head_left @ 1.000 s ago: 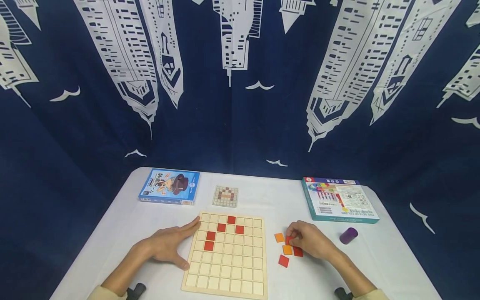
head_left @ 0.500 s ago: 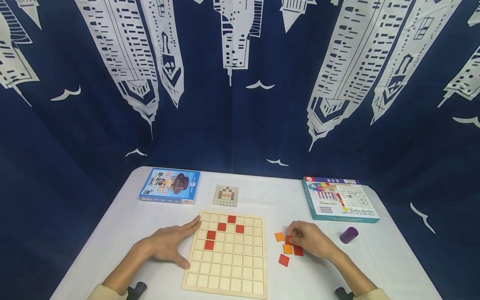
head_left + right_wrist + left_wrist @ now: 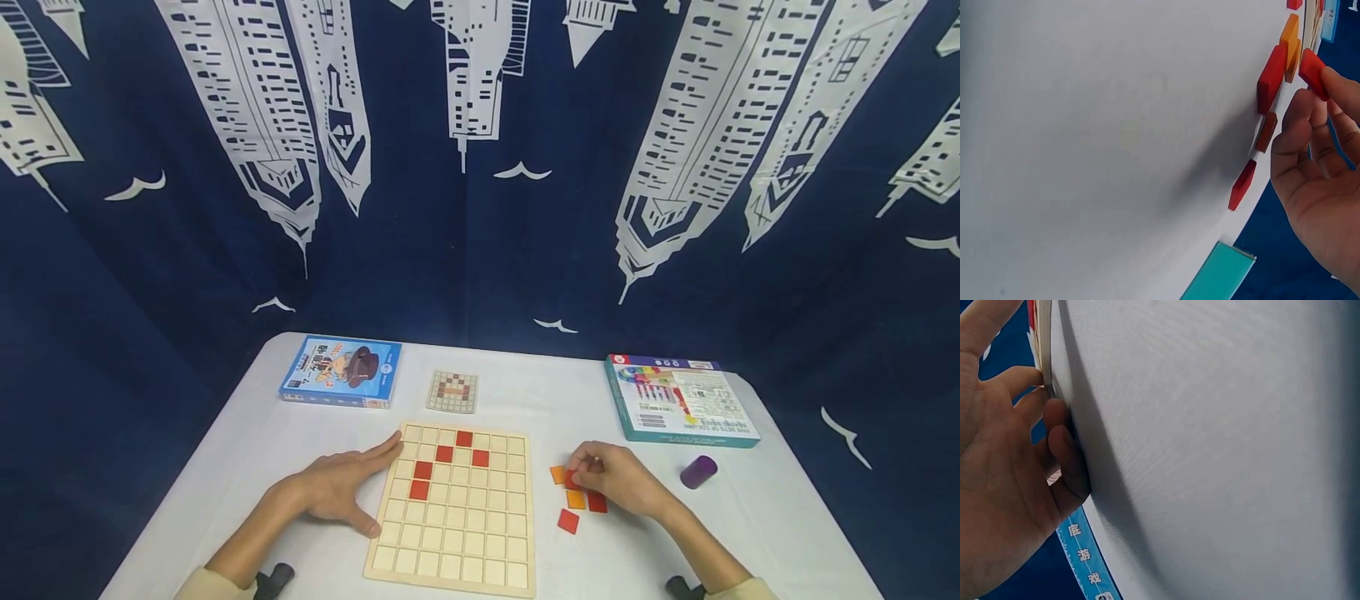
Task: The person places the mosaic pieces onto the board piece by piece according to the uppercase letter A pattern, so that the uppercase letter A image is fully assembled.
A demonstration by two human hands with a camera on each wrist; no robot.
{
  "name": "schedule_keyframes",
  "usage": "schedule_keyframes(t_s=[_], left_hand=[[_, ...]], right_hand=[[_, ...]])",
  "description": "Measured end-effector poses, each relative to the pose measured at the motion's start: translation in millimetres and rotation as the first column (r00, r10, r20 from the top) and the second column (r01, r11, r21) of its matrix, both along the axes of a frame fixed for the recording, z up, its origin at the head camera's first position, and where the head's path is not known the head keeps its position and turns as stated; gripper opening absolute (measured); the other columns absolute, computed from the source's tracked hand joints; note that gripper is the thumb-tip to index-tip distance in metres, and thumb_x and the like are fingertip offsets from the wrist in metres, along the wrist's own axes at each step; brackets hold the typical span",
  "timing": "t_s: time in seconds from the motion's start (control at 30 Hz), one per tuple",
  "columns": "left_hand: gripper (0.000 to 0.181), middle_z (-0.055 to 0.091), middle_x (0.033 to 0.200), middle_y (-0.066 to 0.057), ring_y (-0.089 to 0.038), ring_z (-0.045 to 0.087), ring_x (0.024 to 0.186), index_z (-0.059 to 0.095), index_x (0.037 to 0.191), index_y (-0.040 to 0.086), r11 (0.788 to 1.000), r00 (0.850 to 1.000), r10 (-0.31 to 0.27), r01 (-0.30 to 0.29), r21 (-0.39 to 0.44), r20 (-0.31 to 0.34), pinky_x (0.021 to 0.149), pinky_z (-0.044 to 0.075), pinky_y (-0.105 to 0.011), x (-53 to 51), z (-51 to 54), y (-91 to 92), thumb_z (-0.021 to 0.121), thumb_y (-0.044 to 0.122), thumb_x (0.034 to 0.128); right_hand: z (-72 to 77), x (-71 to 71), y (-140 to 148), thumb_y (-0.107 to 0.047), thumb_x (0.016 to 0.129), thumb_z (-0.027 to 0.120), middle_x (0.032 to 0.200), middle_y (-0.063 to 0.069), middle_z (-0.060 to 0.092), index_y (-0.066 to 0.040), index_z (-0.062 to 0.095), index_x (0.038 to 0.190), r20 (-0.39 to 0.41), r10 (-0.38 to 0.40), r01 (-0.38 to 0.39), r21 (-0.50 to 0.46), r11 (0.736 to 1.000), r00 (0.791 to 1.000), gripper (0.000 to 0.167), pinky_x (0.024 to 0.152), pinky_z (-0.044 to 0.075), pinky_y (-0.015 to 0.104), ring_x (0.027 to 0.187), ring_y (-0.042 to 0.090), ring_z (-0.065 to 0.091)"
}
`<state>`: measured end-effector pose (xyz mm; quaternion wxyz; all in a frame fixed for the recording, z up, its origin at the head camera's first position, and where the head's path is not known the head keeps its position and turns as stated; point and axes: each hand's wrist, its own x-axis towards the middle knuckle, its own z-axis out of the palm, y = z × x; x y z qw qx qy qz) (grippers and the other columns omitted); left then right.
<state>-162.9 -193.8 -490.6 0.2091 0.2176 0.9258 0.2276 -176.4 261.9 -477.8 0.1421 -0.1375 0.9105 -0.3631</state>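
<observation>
- Since the earlier frame, the right hand's (image 3: 618,482) fingertips and the held red tile (image 3: 1312,67) have moved slightly toward the board (image 3: 461,522), covering more of one orange tile; the left hand (image 3: 330,486) looks unmoved.
- Counted on the board: five red tiles (image 3: 423,471).
- Counted loose on the table (image 3: 330,429), right of the board: two orange tiles (image 3: 575,499), three other red tiles (image 3: 1272,78) and one red-brown tile (image 3: 1266,131), some of them hidden by the hand in the head view.
- Counted farther out: two boxes, one blue box (image 3: 341,371) and one teal-edged box (image 3: 681,398); one pattern card (image 3: 452,392); one purple cylinder (image 3: 698,472).
- Right hand: its fingers pinch one red tile near the orange pair; whether that tile is clear of the table cannot be told.
- Left hand: thumb and fingers spread wide, touching the board's left edge, gripping nothing.
- The held tile slants in the right wrist view, its longer visible side running from upper left to lower right, free end pointing upper left.
</observation>
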Motion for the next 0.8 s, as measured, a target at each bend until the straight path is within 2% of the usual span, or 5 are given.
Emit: schedule_keyframes(t_s=[0.23,0.47,0.7,0.8], left_hand=[[0.126,0.015,0.169,0.007,-0.037,0.038,0.145,0.026,0.161,0.028,1.0,1.0,-0.004,0.004,0.007,0.005,0.104,0.033,-0.074,0.3,1.0,1.0,0.088,0.063,0.0569],[0.126,0.016,0.169,0.007,-0.037,0.038,0.145,0.027,0.161,0.028,1.0,1.0,-0.001,0.001,0.004,-0.006,0.103,0.032,-0.075,0.7,0.5,1.1,0.088,0.063,0.0565],[0.126,0.016,0.169,0.007,-0.037,0.038,0.144,0.027,0.161,0.029,1.0,1.0,0.006,-0.006,0.002,-0.003,0.103,0.033,-0.075,0.3,-0.3,0.9,0.089,0.063,0.056],[0.126,0.016,0.169,0.008,-0.037,0.038,0.145,0.027,0.16,0.029,1.0,1.0,0.007,-0.007,0.004,-0.003,0.104,0.033,-0.074,0.7,-0.4,0.6,0.089,0.063,0.0561]], right_hand=[[-1.5,1.9,-5.1,-0.015,0.09,0.075,0.084,-0.003,0.065,-0.013,0.071,0.099,0.017,0.002,-0.001,-0.038,0.999,1.0,0.01,0.065,0.052,0.022,0.078,0.017,0.059],[-5.2,0.2,-15.9,-0.019,0.091,0.074,0.086,-0.004,0.066,-0.017,0.072,0.098,0.018,0.025,-0.024,-0.058,0.998,1.0,0.008,0.066,0.052,0.022,0.079,0.016,0.06],[-0.6,1.9,-37.6,-0.018,0.091,0.074,0.085,-0.004,0.064,-0.019,0.072,0.096,0.023,0.043,-0.041,-0.073,0.996,0.999,0.005,0.054,0.047,0.022,0.068,0.015,0.058],[3.3,2.5,-48.0,-0.016,0.092,0.073,0.087,-0.004,0.065,-0.02,0.072,0.096,0.016,0.074,-0.073,-0.084,0.994,0.997,0.006,0.058,0.048,0.022,0.071,0.014,0.059]])
